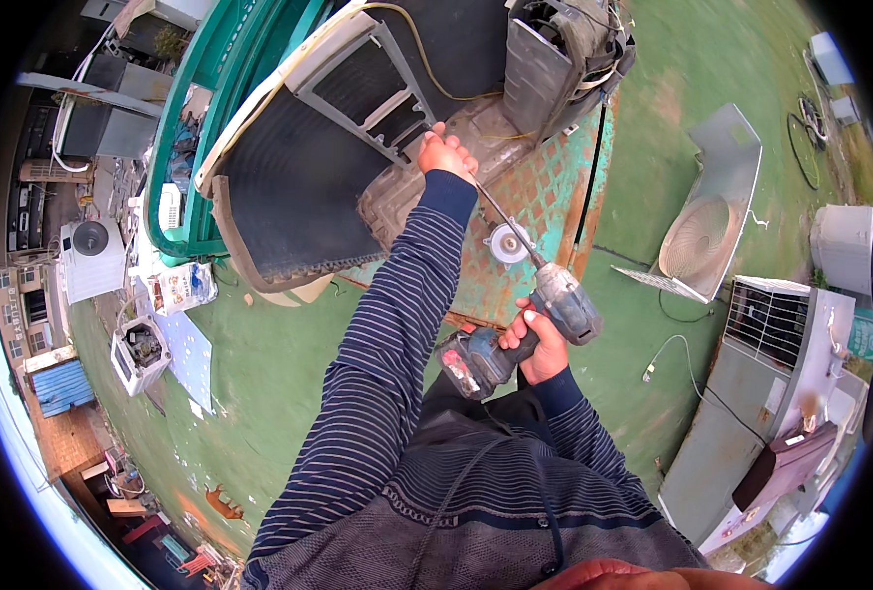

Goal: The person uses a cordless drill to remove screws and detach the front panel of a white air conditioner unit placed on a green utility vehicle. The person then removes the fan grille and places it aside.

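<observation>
My right hand (pixel 543 346) is wrapped around the handle of a grey cordless impact driver (pixel 566 303), its battery low at the left. From its nose a long thin bit (pixel 505 218) slants up and left to my other hand. My left hand (pixel 446 154) is closed at the lower right corner of a grey metal frame (pixel 343 110); the bit's tip is hidden there. The frame leans against the curved dark fin coil (pixel 289 187) of an air-conditioner outdoor unit. Near the bit lies a round grey part (pixel 508 243) that looks like a small motor.
The unit stands on a rusty, green-painted metal plate (pixel 545 187), with its grey compartment (pixel 540 69) at the far right side. A bent panel with a fan grille (pixel 707 236) lies to the right. Green plastic tubs (pixel 176 187) stand left; a large grey appliance casing (pixel 722 423) lies at right.
</observation>
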### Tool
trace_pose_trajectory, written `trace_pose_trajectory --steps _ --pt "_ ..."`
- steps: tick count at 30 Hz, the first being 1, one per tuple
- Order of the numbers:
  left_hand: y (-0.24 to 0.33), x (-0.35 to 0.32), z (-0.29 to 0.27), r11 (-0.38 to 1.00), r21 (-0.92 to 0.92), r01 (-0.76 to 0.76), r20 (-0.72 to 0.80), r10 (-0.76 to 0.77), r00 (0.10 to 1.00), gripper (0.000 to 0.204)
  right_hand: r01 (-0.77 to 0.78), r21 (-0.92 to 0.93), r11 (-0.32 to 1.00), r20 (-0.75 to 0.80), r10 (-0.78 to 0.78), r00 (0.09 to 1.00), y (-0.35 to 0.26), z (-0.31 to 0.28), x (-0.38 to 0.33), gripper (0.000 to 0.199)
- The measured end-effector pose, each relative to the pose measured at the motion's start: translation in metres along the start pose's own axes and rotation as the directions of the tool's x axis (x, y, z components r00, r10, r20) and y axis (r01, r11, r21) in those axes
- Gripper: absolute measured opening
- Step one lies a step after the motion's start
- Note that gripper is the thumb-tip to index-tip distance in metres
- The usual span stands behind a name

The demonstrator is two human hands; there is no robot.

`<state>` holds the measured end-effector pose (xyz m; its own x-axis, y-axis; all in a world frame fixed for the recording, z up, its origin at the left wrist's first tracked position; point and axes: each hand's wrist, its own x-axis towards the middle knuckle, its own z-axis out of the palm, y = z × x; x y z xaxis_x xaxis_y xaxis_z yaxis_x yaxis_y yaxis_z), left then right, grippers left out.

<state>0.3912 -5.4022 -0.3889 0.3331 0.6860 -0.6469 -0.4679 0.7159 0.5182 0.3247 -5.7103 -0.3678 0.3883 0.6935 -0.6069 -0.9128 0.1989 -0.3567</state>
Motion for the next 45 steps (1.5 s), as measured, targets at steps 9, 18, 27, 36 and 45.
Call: trace_pose_trajectory --steps 9,18,27,36,45 --pt "0.012 0.016 0.006 0.994 0.092 -0.061 0.016 0.060 0.998 0.014 0.012 0.055 0.998 0.014 -0.012 1.000 0.017 0.009 0.020 0.024" --pt "0.013 0.023 0.006 0.995 0.073 -0.065 0.082 0.059 0.995 0.019 0.005 0.051 0.999 0.007 -0.005 1.000 0.017 0.013 0.025 0.026" --pt "0.017 0.030 0.003 0.997 0.057 -0.047 0.074 0.042 0.996 0.018 -0.001 0.031 1.000 0.018 0.000 1.000 0.014 0.016 0.029 0.026" --pt "0.015 0.027 0.004 0.996 0.072 -0.048 0.092 0.042 0.995 0.021 -0.021 0.050 0.999 0.009 0.020 1.000 0.012 0.013 0.030 0.026" --pt "0.020 0.036 0.001 1.000 -0.005 -0.013 0.100 0.014 0.995 0.017 -0.036 0.067 0.997 0.022 0.035 0.999 0.009 0.011 0.036 0.019"
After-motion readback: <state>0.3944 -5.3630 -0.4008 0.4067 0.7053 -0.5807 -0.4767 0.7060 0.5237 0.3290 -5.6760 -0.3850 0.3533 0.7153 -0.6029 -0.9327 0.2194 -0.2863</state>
